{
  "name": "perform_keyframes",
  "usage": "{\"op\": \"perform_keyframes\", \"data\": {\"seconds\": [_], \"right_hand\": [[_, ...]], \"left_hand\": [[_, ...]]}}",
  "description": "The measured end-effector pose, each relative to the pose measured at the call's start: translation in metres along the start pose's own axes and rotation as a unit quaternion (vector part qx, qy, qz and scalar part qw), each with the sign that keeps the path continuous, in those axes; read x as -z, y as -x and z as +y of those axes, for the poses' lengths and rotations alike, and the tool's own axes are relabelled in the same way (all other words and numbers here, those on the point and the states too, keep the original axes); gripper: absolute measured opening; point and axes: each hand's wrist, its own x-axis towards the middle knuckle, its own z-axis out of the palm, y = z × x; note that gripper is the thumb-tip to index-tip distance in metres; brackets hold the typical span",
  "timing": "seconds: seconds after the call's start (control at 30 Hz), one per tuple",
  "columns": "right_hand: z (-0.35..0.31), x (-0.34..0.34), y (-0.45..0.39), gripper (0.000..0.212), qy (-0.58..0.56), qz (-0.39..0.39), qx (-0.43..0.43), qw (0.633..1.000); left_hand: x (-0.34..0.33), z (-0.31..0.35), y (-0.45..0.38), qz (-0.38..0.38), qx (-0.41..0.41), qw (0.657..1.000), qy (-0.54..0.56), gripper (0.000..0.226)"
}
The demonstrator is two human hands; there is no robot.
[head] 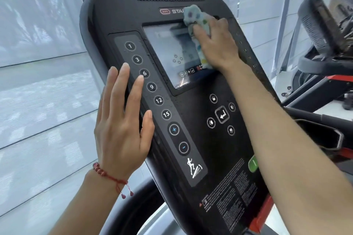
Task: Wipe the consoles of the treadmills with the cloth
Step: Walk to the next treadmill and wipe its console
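A black treadmill console [202, 139] fills the middle of the view, tilted, with water droplets on it. Its screen [170, 51] sits in the upper middle, and a strip of numbered buttons [150, 87] runs down its left side. My right hand [215, 44] presses a pale cloth with coloured dots [193, 17] flat against the screen's upper right corner; part of the cloth is hidden under the palm. My left hand [122, 120] lies with straight fingers against the console's left edge, beside the numbered buttons, holding nothing.
A second treadmill console [317, 25] and its black and red frame [324, 86] stand to the right. Window blinds [38, 44] cover the wall behind. A curved black handrail [141, 208] runs below the console.
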Motion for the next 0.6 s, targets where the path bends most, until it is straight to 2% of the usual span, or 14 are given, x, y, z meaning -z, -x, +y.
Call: {"op": "perform_keyframes", "data": {"seconds": [0.17, 0.3, 0.4, 0.6], "right_hand": [[-0.05, -0.013, 0.055, 0.046, -0.008, -0.034, 0.141, 0.989], [-0.045, -0.01, 0.065, 0.049, 0.015, -0.024, 0.171, 0.985], [-0.02, -0.005, 0.043, 0.048, 0.06, -0.027, 0.127, 0.99], [0.046, 0.015, 0.01, 0.053, 0.098, 0.002, -0.069, 0.993]], "left_hand": [[0.002, 0.0, -0.001, -0.002, -0.005, 1.0, -0.013, 0.046], [0.004, -0.001, -0.001, -0.012, -0.008, 1.0, -0.024, 0.046], [0.005, -0.002, -0.002, -0.015, -0.013, 1.0, -0.022, 0.046], [0.005, -0.002, -0.002, -0.024, -0.007, 0.999, -0.024, 0.046]]}}
